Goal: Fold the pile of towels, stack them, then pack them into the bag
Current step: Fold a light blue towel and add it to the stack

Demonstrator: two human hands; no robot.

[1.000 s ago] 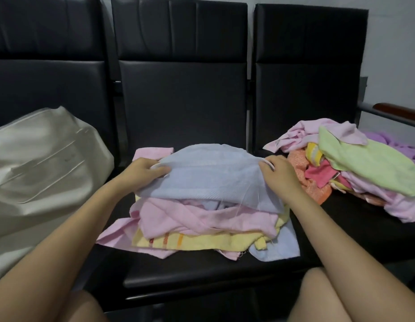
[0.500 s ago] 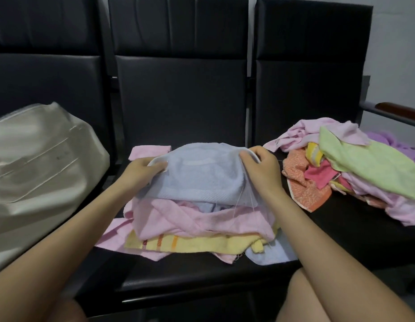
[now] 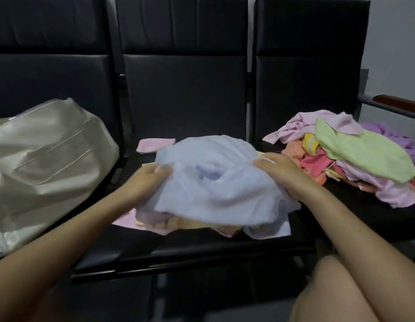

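Folding midway, bag unpacked

Both the left hand [image 3: 147,180] and right hand [image 3: 279,174] gripped the blue towel [image 3: 215,180] over the folded stack [image 3: 155,223] on the middle seat. The unfolded pile [image 3: 355,159] remained; the bag [image 3: 46,163] looked unpacked

Blue towel [image 3: 215,182] motion-blurred, stack [image 3: 155,223] beneath mostly hidden

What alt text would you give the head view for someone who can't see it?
Both hands, left hand and right hand, grip a light blue towel over a stack of towels on the middle black seat. A beige bag lies on the left seat, and a loose towel pile on the right one.
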